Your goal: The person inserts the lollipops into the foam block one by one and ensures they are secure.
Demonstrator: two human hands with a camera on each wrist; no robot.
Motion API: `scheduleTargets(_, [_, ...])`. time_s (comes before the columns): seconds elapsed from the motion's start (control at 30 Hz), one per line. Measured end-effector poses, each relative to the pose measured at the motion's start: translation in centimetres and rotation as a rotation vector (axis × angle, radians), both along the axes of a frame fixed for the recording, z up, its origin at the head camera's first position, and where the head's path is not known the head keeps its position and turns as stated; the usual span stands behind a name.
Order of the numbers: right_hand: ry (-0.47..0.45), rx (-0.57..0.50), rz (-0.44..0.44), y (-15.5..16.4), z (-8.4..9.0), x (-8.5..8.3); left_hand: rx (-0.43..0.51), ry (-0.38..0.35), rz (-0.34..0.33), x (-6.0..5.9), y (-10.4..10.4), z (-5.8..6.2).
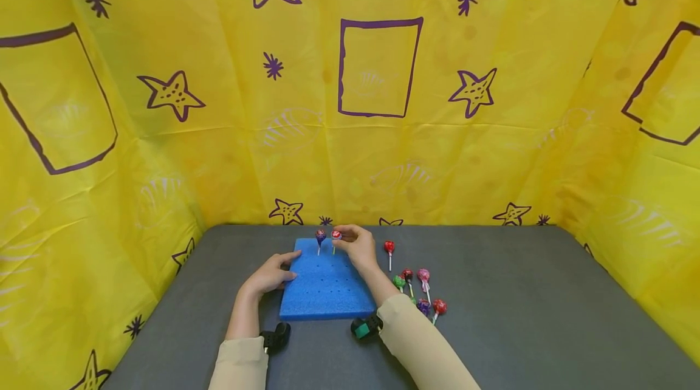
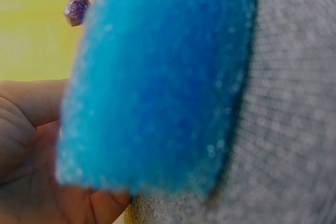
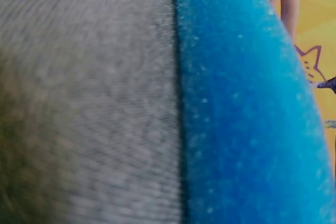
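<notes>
A blue foam block (image 1: pixel 328 302) with rows of small holes lies on the table. My left hand (image 1: pixel 270 273) rests on its left edge, fingers spread and thumb and forefinger touching the foam. In the left wrist view the same hand (image 2: pixel 26 140) shows beside the block's end. With its fingertips my right hand (image 1: pixel 358 249) pinches a red-and-white lollipop (image 1: pixel 336 235) over the back of the block, the stick pointing down at the foam. Just left of it, a purple lollipop (image 1: pixel 320 236) stands upright in the block.
Right of the block lie several loose lollipops, among them a red one (image 1: pixel 389 246), a pink one (image 1: pixel 423 275) and another red one (image 1: pixel 440 306). A yellow patterned cloth (image 1: pixel 383 159) hangs behind the grey table (image 1: pixel 519 317).
</notes>
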State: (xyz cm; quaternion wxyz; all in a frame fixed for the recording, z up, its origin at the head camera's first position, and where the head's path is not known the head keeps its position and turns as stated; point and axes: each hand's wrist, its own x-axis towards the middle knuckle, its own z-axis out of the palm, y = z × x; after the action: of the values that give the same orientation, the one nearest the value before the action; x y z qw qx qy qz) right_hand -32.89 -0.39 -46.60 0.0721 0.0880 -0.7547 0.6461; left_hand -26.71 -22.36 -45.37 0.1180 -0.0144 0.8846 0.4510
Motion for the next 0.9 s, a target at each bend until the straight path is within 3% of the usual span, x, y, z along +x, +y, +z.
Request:
scheduleTargets(0.53, [0.013,-0.006,0.022,0.2,-0.2,0.0,0.003,0.006,0.002,0.0,0.0,0.0])
scheduleTargets(0.9, [-0.025,-0.013,0.031,2.0,1.5,-0.8,0.013,0.015,-0.013,-0.2,-0.2,-0.1])
